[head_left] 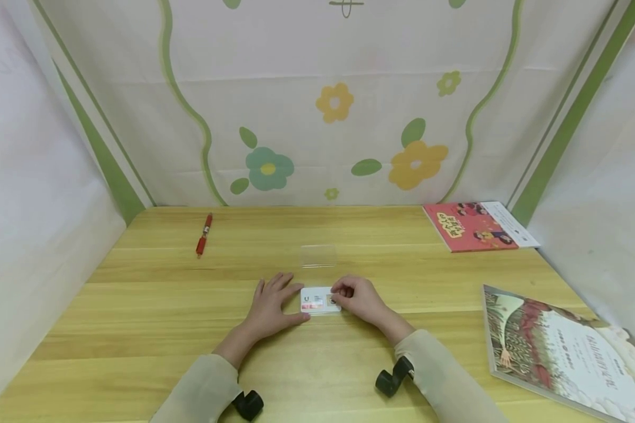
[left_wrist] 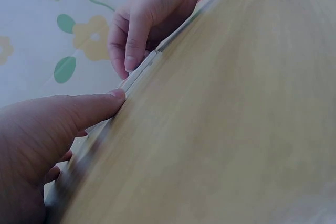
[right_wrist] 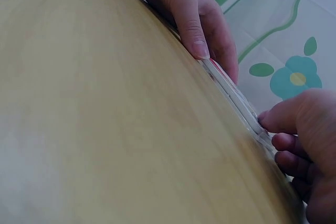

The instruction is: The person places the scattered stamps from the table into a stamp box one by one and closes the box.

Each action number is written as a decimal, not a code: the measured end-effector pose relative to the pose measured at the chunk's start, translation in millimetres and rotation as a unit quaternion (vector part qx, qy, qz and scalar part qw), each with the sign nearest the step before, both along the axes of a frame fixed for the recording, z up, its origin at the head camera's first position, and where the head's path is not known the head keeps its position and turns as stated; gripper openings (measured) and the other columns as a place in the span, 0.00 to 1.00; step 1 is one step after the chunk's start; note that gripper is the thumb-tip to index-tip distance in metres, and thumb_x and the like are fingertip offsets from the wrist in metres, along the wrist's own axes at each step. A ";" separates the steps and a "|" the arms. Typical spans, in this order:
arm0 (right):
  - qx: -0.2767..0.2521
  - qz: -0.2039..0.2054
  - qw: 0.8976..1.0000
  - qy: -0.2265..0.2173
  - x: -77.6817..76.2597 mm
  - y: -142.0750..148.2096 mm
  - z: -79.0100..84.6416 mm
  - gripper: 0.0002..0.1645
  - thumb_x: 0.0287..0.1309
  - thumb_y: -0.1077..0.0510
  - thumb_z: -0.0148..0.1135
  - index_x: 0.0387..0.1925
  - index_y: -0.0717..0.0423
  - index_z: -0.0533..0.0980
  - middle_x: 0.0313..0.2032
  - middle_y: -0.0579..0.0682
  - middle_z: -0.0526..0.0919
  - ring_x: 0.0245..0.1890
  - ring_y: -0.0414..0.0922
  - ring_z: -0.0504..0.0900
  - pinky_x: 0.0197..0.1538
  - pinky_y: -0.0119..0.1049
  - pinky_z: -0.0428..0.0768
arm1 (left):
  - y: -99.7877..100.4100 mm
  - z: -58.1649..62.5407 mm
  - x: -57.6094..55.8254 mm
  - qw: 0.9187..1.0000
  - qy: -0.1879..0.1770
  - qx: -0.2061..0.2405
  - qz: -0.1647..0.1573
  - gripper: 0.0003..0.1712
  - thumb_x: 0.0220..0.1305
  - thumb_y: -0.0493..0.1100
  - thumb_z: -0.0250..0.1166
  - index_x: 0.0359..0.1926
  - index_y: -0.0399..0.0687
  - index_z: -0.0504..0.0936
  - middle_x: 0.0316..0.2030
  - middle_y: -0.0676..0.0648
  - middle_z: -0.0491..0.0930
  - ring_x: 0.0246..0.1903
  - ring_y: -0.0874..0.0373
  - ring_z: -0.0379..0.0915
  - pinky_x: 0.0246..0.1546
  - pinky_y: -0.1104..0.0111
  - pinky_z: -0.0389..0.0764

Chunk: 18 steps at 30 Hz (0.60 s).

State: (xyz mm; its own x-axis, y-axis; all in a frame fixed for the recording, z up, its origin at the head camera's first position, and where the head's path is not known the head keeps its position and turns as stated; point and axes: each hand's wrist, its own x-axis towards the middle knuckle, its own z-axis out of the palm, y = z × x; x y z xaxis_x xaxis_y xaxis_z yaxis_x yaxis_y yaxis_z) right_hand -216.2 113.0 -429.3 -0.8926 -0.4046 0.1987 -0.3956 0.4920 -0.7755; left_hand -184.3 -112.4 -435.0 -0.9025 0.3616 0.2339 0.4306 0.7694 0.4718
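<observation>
A white printed card (head_left: 313, 298) with a small picture at its right end lies flat on the wooden table, with a clear plastic edge (right_wrist: 237, 107) showing beneath it. My left hand (head_left: 273, 305) holds its left end, thumb at the near corner and index finger at the far one. At the opposite end, my right hand (head_left: 361, 298) pinches the card by the small picture, fingers curled. Side-on in the left wrist view, the left thumb (left_wrist: 107, 103) presses the near edge. A clear flat plastic piece (head_left: 318, 256) lies just behind the card.
A red pen (head_left: 204, 235) lies at the back left. On the right are a red booklet (head_left: 473, 228) near the back edge and a larger picture book (head_left: 555, 346) nearer me. A flower-printed cloth (head_left: 333, 141) hangs behind the table (head_left: 137, 329).
</observation>
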 end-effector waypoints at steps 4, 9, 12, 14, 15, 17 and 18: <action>-0.003 0.001 1.000 -0.002 -0.6 0.5 1.6 0.03 0.46 0.62 0.62 0.27 0.56 0.77 0.21 0.43 0.71 0.22 0.40 0.68 0.25 0.30 0.69 | 0.3 -0.1 -0.7 1.000 0.002 0.005 0.001 0.37 0.44 0.64 0.62 0.54 0.51 0.70 0.59 0.43 0.59 0.60 0.46 0.45 0.55 0.47 0.37; -0.024 -0.011 0.999 -0.025 -0.3 2.6 5.3 0.04 0.46 0.62 0.61 0.28 0.57 0.78 0.22 0.44 0.73 0.23 0.41 0.69 0.26 0.32 0.70 | 0.5 0.3 -0.7 1.000 0.002 0.016 -0.001 0.38 0.43 0.64 0.62 0.54 0.50 0.71 0.59 0.42 0.59 0.60 0.46 0.45 0.55 0.47 0.37; -0.038 -0.022 0.998 -0.037 -1.4 4.9 6.8 0.05 0.47 0.62 0.61 0.29 0.58 0.78 0.23 0.45 0.74 0.25 0.41 0.70 0.28 0.32 0.70 | -0.6 0.6 -0.8 1.000 -0.005 0.023 -0.006 0.39 0.43 0.65 0.62 0.54 0.50 0.70 0.59 0.42 0.59 0.60 0.46 0.45 0.55 0.47 0.36; -0.049 -0.026 0.997 -0.045 -3.2 7.3 7.4 0.06 0.48 0.62 0.61 0.31 0.60 0.78 0.24 0.46 0.75 0.25 0.41 0.71 0.29 0.32 0.71 | -2.8 1.3 -1.7 0.999 -0.014 0.032 -0.011 0.39 0.44 0.64 0.61 0.55 0.49 0.69 0.59 0.41 0.59 0.60 0.46 0.46 0.55 0.47 0.37; -0.054 -0.027 0.997 -0.050 -4.4 8.7 8.1 0.07 0.49 0.62 0.60 0.32 0.60 0.77 0.25 0.46 0.76 0.26 0.41 0.71 0.29 0.32 0.71 | -4.2 2.1 -2.7 0.999 -0.021 0.038 -0.013 0.39 0.44 0.63 0.62 0.56 0.49 0.69 0.59 0.41 0.59 0.59 0.46 0.47 0.55 0.47 0.38; -0.061 -0.033 0.996 -0.054 -8.2 13.0 11.1 0.09 0.49 0.61 0.60 0.33 0.62 0.77 0.27 0.47 0.77 0.27 0.42 0.72 0.30 0.32 0.72 | -7.2 5.5 -6.8 0.997 -0.040 0.064 -0.011 0.39 0.46 0.61 0.62 0.57 0.48 0.67 0.59 0.40 0.58 0.58 0.44 0.48 0.54 0.45 0.42; -0.063 -0.038 0.996 -0.055 -10.5 15.3 13.0 0.10 0.50 0.61 0.60 0.34 0.63 0.77 0.28 0.48 0.77 0.28 0.42 0.72 0.31 0.33 0.72 | -9.0 7.9 -9.5 0.996 -0.052 0.079 -0.008 0.39 0.47 0.60 0.62 0.58 0.47 0.66 0.59 0.40 0.57 0.58 0.43 0.49 0.53 0.45 0.44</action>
State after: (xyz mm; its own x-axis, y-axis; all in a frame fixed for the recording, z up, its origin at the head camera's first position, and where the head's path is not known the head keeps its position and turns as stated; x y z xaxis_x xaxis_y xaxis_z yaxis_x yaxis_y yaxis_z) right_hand -226.7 128.3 -416.2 -0.9391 -0.3130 0.1420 -0.2695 0.4140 -0.8695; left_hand -193.8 -121.4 -427.1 -0.9190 0.3431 0.1944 0.3853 0.6757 0.6285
